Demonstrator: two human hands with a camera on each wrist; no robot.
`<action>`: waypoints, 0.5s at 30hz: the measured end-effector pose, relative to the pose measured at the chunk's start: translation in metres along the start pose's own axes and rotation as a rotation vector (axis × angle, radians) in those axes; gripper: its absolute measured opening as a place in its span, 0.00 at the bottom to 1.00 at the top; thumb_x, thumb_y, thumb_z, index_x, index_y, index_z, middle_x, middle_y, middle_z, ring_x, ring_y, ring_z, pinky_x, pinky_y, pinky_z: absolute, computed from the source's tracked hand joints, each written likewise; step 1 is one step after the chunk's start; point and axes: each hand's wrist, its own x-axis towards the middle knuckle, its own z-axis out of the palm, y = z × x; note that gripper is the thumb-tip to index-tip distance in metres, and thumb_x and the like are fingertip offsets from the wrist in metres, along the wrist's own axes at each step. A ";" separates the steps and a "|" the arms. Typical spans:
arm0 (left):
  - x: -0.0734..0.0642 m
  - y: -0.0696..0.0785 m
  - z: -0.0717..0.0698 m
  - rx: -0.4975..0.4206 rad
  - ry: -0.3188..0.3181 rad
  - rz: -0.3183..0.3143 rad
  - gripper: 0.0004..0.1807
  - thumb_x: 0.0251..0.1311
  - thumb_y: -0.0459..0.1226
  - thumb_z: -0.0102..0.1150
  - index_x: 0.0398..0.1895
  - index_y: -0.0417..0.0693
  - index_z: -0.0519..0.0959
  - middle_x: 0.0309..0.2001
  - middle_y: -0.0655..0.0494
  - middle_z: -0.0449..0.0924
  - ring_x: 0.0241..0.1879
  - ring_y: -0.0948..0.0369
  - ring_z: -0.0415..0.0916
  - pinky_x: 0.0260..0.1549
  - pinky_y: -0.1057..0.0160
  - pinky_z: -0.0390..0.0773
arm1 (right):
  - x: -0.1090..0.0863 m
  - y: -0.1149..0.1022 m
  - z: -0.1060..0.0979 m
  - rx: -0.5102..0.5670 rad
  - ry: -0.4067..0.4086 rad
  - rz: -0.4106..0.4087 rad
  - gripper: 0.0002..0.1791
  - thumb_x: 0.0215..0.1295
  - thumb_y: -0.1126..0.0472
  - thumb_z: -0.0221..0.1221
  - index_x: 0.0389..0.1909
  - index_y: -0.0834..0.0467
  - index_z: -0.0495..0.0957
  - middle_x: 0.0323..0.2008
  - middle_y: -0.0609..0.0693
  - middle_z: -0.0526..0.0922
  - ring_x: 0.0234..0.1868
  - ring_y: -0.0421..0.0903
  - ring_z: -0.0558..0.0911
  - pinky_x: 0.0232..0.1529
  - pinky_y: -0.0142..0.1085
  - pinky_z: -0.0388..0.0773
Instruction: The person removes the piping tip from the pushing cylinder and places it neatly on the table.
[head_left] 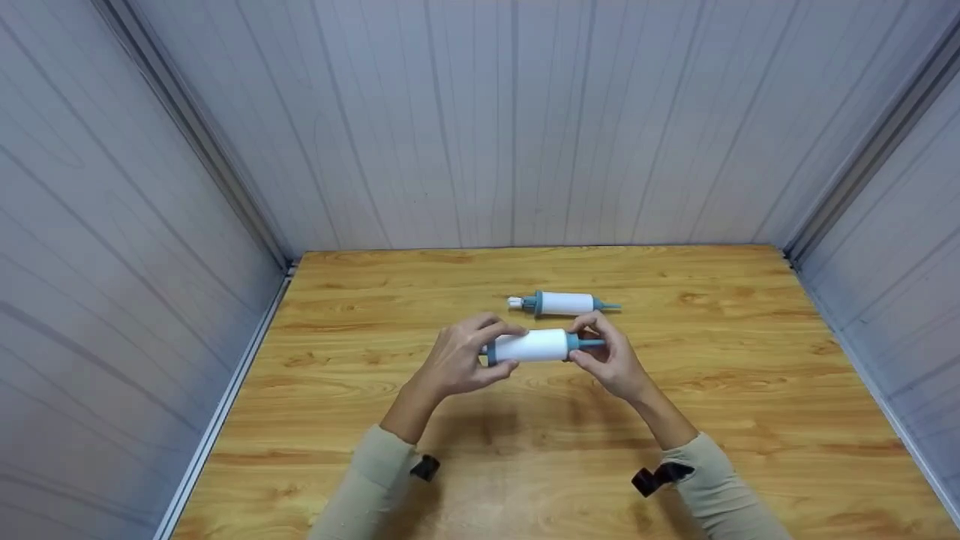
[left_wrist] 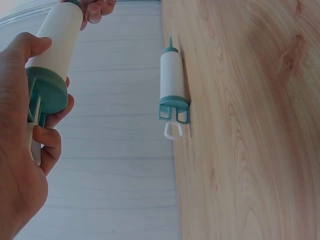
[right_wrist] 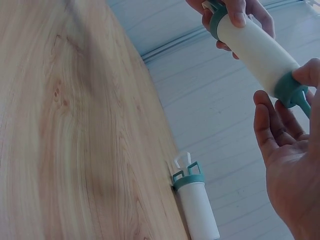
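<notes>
2 white tubes with teal ends are here. They look like big syringes, and I cannot see if anything is inside them.

The person holds the near tube [head_left: 534, 346] up over the wooden table [head_left: 375, 300], lying sideways. The left hand [head_left: 459, 361] has its fingers curled around the wide teal end at 9 o'clock. The right hand [head_left: 611, 360] pinches the teal cap and thin tip at 3 o'clock.

The other tube [head_left: 564, 303] lies flat on the table just past the hands, at 12 o'clock, and nothing touches it. A small white loop sticks out of its left end.

Grey walls [head_left: 525, 120] close the table in at 9, 12 and 3 o'clock. There is lots of bare wood on both sides of the hands.
</notes>
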 end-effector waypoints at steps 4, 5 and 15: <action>0.000 0.000 0.000 0.014 0.005 0.002 0.21 0.65 0.46 0.77 0.61 0.56 0.90 0.50 0.49 0.91 0.35 0.57 0.85 0.32 0.62 0.84 | 0.001 0.001 0.001 -0.062 0.031 0.020 0.13 0.76 0.80 0.54 0.57 0.79 0.69 0.51 0.41 0.83 0.45 0.35 0.88 0.45 0.30 0.90; 0.000 0.000 0.000 0.016 0.007 0.004 0.21 0.65 0.46 0.77 0.61 0.56 0.90 0.50 0.49 0.91 0.35 0.57 0.85 0.32 0.61 0.84 | 0.001 0.001 0.001 -0.074 0.039 0.028 0.12 0.78 0.79 0.54 0.57 0.79 0.69 0.50 0.41 0.84 0.43 0.35 0.88 0.44 0.30 0.90; 0.000 0.000 0.000 0.022 0.013 0.023 0.21 0.65 0.46 0.77 0.60 0.56 0.89 0.50 0.50 0.91 0.34 0.57 0.84 0.31 0.62 0.84 | 0.001 0.002 0.002 -0.088 0.057 0.061 0.08 0.82 0.76 0.53 0.54 0.79 0.71 0.44 0.40 0.85 0.38 0.35 0.87 0.40 0.29 0.88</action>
